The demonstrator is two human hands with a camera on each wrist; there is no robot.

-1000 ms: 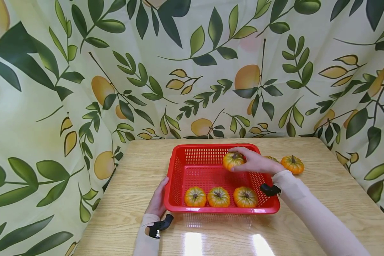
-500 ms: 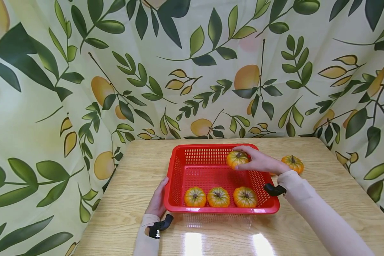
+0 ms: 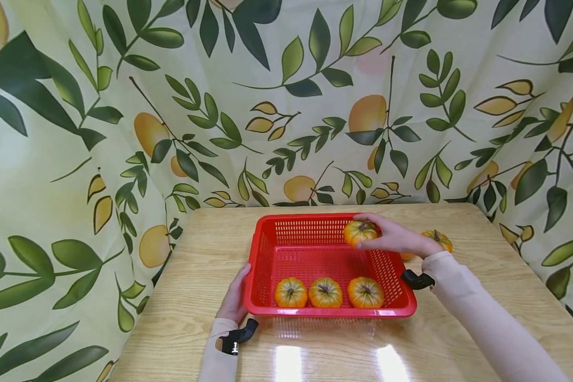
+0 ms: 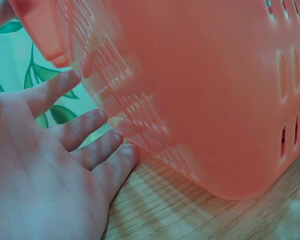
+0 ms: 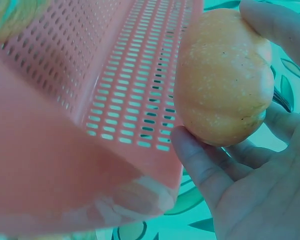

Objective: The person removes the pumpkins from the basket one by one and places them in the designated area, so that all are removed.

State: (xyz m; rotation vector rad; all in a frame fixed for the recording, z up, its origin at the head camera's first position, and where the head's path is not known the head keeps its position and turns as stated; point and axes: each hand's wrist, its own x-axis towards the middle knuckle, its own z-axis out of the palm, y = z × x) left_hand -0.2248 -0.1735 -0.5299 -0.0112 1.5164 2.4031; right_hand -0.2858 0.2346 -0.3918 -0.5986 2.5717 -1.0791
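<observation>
Since the earlier head frames, the right hand (image 3: 397,237) has drifted rightward with the held pumpkin (image 3: 359,234), which now overlaps the far right corner of the red basket (image 3: 330,312); the three pumpkins inside and the left hand (image 3: 232,300) keep their places by the basket. The right hand curls round the orange, yellow-striped pumpkin, its stem showing on top, and the right wrist view shows digits on opposite sides of it, close to the perforated basket wall; whether the pumpkin touches the rim, I cannot tell. The left hand lies at the basket's left side, its fingers extended and spread a little in the left wrist view, the tips at the slotted wall. Along the near side of the basket, the left pumpkin (image 3: 291,293), the middle pumpkin (image 3: 326,293) and the right pumpkin (image 3: 365,293) sit in a row, stems up, the first two just beside each other and the third slightly apart. Right of the basket, an outer pumpkin (image 3: 440,240) rests on the wooden table (image 3: 172,318), partly hidden by the right forearm, with a sliver of orange (image 3: 407,255) showing below the hand. A leaf-and-fruit patterned cloth (image 3: 267,154) hangs behind the table and at both sides.
</observation>
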